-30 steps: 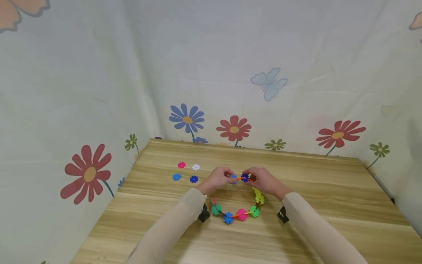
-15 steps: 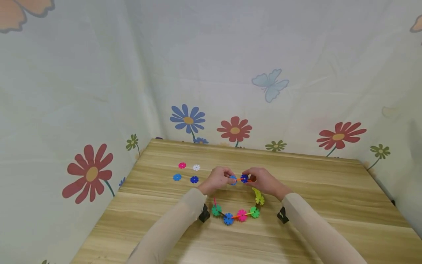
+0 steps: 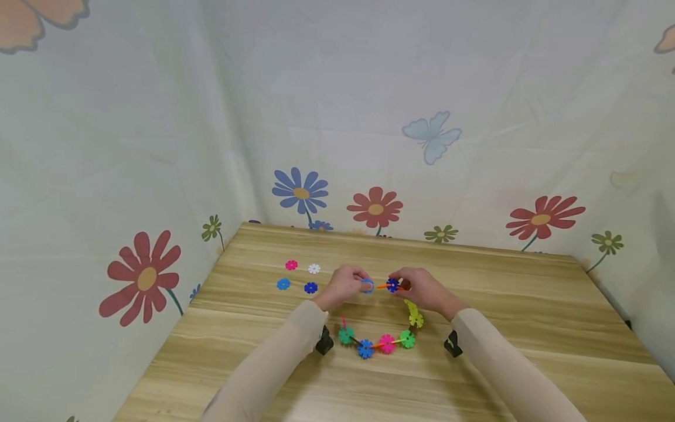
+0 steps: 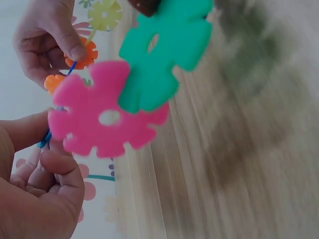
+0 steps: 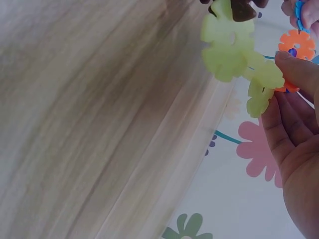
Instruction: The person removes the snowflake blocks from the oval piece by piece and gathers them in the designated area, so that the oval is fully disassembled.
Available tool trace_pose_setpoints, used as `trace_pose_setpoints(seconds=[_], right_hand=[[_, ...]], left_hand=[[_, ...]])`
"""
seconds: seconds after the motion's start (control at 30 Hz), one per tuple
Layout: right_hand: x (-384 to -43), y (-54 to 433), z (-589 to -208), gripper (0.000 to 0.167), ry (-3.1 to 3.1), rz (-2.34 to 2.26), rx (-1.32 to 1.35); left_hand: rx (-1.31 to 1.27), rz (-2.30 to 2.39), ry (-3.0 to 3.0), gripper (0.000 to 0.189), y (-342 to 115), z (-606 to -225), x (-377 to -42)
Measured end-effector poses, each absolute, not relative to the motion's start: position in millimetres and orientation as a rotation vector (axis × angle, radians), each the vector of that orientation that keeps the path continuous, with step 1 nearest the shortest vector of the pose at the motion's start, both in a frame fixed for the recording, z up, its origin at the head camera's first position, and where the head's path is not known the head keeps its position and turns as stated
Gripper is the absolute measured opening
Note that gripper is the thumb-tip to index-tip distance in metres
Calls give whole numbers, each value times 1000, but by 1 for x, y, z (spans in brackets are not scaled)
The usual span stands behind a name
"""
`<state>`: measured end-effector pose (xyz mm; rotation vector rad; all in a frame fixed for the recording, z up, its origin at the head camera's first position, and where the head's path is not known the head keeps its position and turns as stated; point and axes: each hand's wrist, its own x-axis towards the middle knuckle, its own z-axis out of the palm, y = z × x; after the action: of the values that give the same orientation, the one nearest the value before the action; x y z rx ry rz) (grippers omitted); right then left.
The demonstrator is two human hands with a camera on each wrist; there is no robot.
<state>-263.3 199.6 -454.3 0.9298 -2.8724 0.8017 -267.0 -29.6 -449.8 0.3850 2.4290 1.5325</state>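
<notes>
My left hand (image 3: 344,287) pinches a light blue snowflake disc (image 3: 367,285) at the left end of a curved chain of slotted plastic discs. A pink disc (image 4: 107,117) hangs beside those fingers, joined to a teal disc (image 4: 169,52). Thumb and fingers of my right hand (image 3: 422,288) pinch an orange disc (image 4: 85,54) near the chain's other end. Past it come a dark blue disc (image 3: 392,285) and an outer orange disc (image 3: 383,286), facing the light blue one across a small gap. Yellow discs (image 5: 229,45) hang below the right hand.
Loose pink (image 3: 291,265), white (image 3: 313,268), light blue (image 3: 283,283) and dark blue discs (image 3: 310,288) lie on the wooden table (image 3: 501,328), left of the hands. Behind the table hangs a flower-printed curtain (image 3: 337,117).
My left hand has shifted slightly left with the light blue disc, widening the gap to the outer orange disc. The right hand stays nearly in place, still pinching its orange disc.
</notes>
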Motion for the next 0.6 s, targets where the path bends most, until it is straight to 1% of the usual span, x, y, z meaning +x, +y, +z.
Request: trace_pose_setpoints(seconds=[0.3, 0.6], right_hand=[[-263, 201, -456, 32, -2876, 790, 921], [-261, 200, -453, 32, -2915, 814, 890]], left_hand=[[361, 1590, 2351, 20, -59, -452, -274], [371, 1575, 2404, 21, -80, -455, -282]])
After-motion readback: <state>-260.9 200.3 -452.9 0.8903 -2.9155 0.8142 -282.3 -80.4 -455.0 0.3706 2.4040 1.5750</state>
